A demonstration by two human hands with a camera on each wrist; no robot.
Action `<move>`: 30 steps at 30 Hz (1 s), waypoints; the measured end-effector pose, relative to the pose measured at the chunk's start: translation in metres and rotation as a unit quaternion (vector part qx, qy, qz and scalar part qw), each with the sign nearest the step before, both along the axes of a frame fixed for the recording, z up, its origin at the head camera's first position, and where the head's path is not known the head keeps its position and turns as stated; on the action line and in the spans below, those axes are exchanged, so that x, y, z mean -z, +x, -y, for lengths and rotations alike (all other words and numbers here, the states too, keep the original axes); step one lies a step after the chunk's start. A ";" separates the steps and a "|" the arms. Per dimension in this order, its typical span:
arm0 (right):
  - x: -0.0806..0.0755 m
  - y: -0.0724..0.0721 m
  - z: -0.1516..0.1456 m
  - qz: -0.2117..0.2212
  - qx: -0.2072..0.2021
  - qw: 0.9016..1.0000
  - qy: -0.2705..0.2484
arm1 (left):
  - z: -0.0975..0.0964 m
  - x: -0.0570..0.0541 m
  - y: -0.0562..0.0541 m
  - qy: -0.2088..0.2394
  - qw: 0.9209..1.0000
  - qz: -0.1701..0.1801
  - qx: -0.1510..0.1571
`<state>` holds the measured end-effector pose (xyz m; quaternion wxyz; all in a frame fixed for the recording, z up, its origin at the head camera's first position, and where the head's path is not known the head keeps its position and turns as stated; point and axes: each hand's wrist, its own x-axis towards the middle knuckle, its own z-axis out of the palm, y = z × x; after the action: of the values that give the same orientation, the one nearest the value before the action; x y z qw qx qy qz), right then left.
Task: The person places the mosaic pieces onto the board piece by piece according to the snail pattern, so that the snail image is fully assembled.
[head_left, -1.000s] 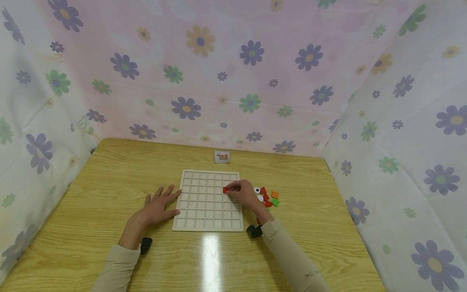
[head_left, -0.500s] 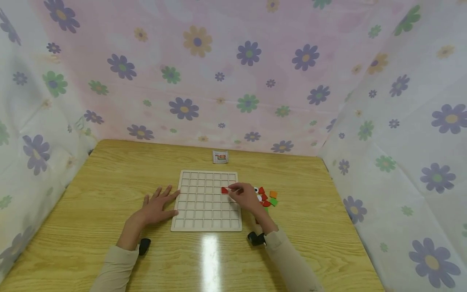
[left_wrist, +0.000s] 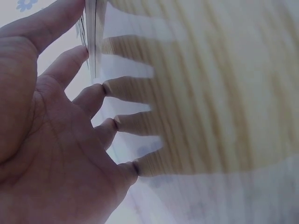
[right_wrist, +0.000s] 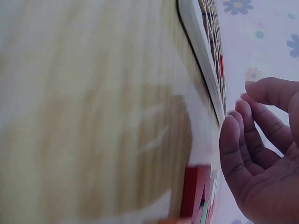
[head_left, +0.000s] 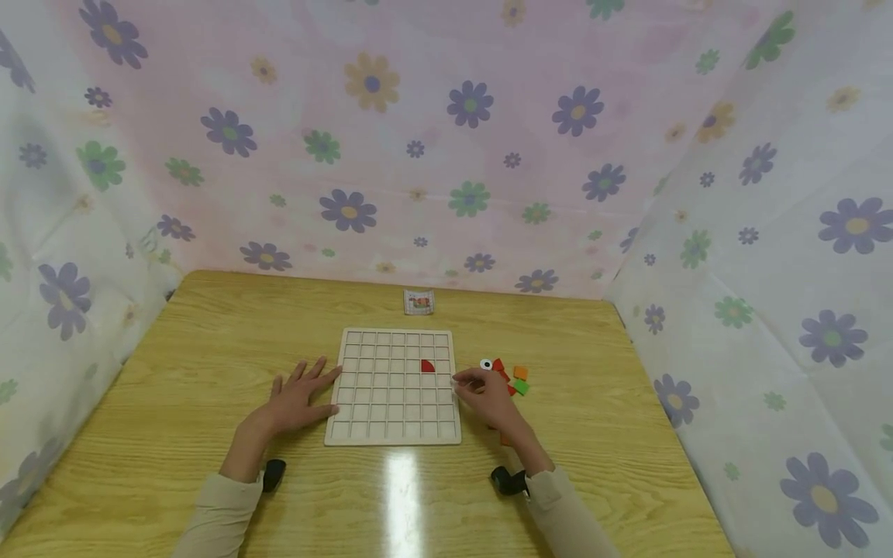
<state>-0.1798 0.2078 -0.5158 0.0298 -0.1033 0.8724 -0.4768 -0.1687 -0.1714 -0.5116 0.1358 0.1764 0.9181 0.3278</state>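
A pale wooden grid board (head_left: 380,381) lies on the table, with a red quarter-round piece (head_left: 428,366) in one cell of its upper right part. My left hand (head_left: 296,399) rests spread at the board's left edge, thumb and index fingertip touching it. In the left wrist view the left hand's fingers (left_wrist: 65,65) are straight. My right hand (head_left: 488,395) hovers by the board's right edge, holding nothing. Its fingers are loosely bent, the right wrist view shows, with the thumb apart from the fingertips. Just past it lie red pieces (head_left: 498,364), partly hidden by the hand.
A white eye piece (head_left: 486,364), an orange square (head_left: 520,373) and a green piece (head_left: 522,387) lie right of the board. A small picture card (head_left: 418,302) is behind it. Flowered cloth (head_left: 467,155) encloses the table's back and sides.
My right hand has let go of the red quarter-round piece, leaving it in its cell, and has moved right and toward me off the board's middle. The left hand stays in place.
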 end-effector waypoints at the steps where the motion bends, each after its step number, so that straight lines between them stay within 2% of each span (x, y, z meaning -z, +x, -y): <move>1: 0.000 0.002 -0.003 -0.002 -0.002 1.000 0.000 | 0.000 0.000 0.000 0.001 1.000 -0.001 0.001; 7: 0.003 0.013 -0.024 0.005 -0.006 1.000 -0.009 | 0.000 0.000 0.000 0.008 1.000 0.002 0.003; 12: 0.001 0.023 -0.042 0.021 0.018 1.000 -0.006 | 0.001 0.001 0.000 0.010 1.000 0.005 0.002; 17: -0.001 0.029 -0.060 0.016 0.035 0.999 0.000 | 0.001 0.001 0.000 0.014 1.000 0.007 0.002; 25: 0.004 0.030 -0.086 -0.010 0.071 0.997 0.027 | 0.001 0.001 0.000 0.018 1.000 0.004 0.003; 30: 0.003 0.021 -0.100 -0.029 0.087 0.995 0.041 | 0.001 0.000 0.000 0.020 1.000 0.003 0.003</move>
<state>-0.1584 0.3081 -0.5183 -0.0324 -0.0397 0.8976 -0.4379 -0.1683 -0.1725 -0.5120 0.1359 0.1810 0.9105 0.3460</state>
